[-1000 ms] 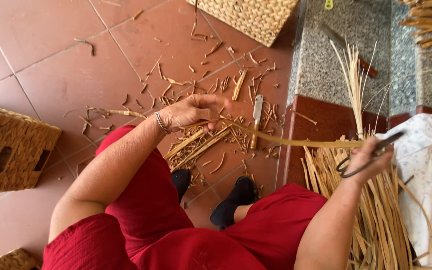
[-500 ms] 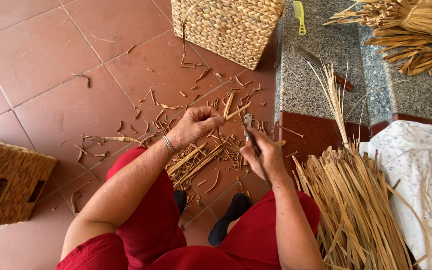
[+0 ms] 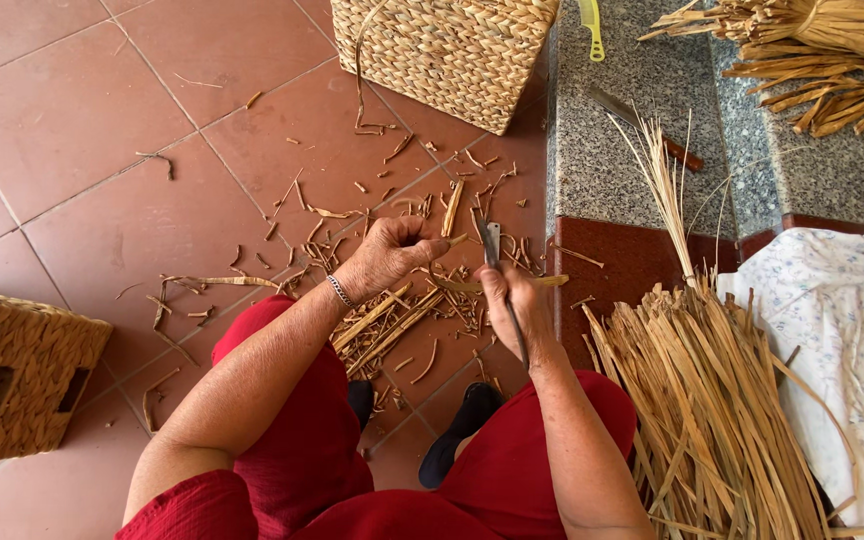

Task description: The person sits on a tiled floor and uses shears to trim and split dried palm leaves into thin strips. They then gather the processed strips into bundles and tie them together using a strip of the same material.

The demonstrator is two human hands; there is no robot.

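Both hands have drawn together over the floor since the earlier frame, the right one brought in from the reed heap.

Item: left hand point(image 3: 389, 256), silver bangle at the wrist, fingers curled tight round one end of a flat, dry, straw-coloured reed strip point(image 3: 472, 285).
Item: right hand point(image 3: 512, 305), fingers closed on a pair of dark metal scissors point(image 3: 493, 243), blades pointing away from the person; whether the blades are parted cannot be told, the view being too small.

Position of strip: spanning between the two hands, above the red floor tiles point(image 3: 82, 130), just beyond the person's knees.

Handling: judged light, thin, pliant along its length but brittle and liable to split; best gripped near the end, flat between thumb and fingers.

Surroundings: litter of reed offcuts point(image 3: 382, 330) on the tiles beneath the hands; loose heap of long reeds point(image 3: 712, 420) at the right; woven basket point(image 3: 452, 50) toward the floor's far edge, another woven basket point(image 3: 12, 375) at the left edge; grey speckled stone step point(image 3: 632, 150); pale floral cloth point(image 3: 832, 330).
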